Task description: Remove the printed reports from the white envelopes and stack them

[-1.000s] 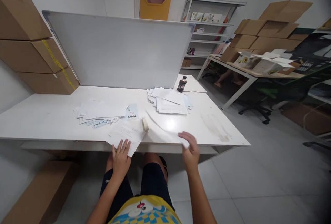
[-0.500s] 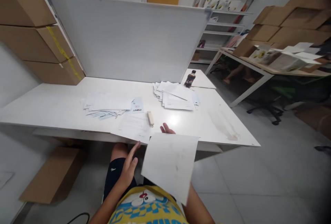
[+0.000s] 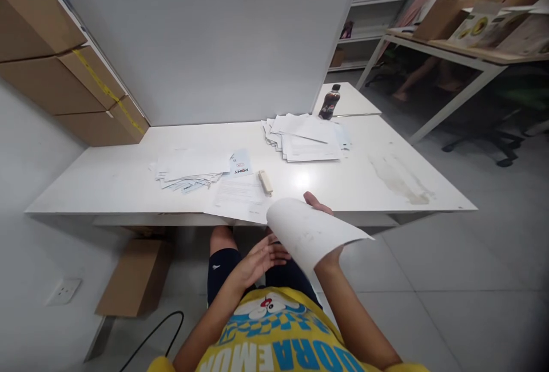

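Note:
My right hand [image 3: 329, 260] holds a white sheet of paper [image 3: 306, 229] above my lap, at the table's front edge. The sheet bends into a curve and covers most of that hand; its fingers show beyond the upper edge. Beside the sheet's lower left side, my left hand [image 3: 262, 258] is held with its fingers stretched out and nothing in it. A printed page [image 3: 238, 197] lies on the table, slightly over the front edge. Next to it is a small cream-coloured oblong object [image 3: 265, 182], its kind unclear.
Loose papers [image 3: 193, 163] with a blue printed sheet [image 3: 240, 163] lie on the left of the white table [image 3: 107, 189]. Another paper pile [image 3: 311, 146] is at the back right, near a dark drink bottle [image 3: 330, 102]. A whiteboard [image 3: 214, 46] stands behind; cardboard boxes [image 3: 98, 86] are stacked left.
The sheet in my right hand has gone from nearly flat to curved and tilted. My left hand has moved right, towards it. The view has tipped downward.

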Demonstrator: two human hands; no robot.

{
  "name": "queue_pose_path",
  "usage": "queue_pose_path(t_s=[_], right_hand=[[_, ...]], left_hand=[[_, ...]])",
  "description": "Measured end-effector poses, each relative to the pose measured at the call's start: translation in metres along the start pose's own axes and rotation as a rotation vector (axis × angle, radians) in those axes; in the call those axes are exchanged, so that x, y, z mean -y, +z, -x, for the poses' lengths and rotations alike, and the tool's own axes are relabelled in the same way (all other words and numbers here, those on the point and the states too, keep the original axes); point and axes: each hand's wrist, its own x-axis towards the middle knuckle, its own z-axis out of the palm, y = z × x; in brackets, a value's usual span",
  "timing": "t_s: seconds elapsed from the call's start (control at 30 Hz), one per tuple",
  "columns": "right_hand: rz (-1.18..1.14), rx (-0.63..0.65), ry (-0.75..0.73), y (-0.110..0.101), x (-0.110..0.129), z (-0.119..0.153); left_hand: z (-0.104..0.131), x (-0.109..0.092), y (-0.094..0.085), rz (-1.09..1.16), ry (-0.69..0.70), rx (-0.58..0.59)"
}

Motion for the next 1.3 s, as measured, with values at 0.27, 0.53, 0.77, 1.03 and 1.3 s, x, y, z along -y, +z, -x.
queue_pose_path(t_s=[0.27, 0.53, 0.77, 1.03, 1.3], right_hand=[[0.257, 0.011, -0.132, -0.005, 0.015, -0.003], [0.024, 0.117, 0.091, -0.008, 0.006, -0.005], [-0.195, 0.188, 0.361, 0.0, -0.035, -0.007], [-0.077, 0.092, 0.738, -0.001, -0.092, 0.018], [-0.023, 0.184, 0.668, 0.034, -0.087, -0.002]], left_hand=[[0.002, -0.023, 0.0, 0.044, 0.106, -0.271], [0.016, -0.031, -0.023, 0.047, 0.168, -0.536], [0.038, -0.04, -0.066, 0.166, 0.296, -0.866], [0.071, -0.058, -0.108, -0.027, 0.286, -1.062], [0.07, -0.071, -0.11, -0.25, 0.266, -1.028]])
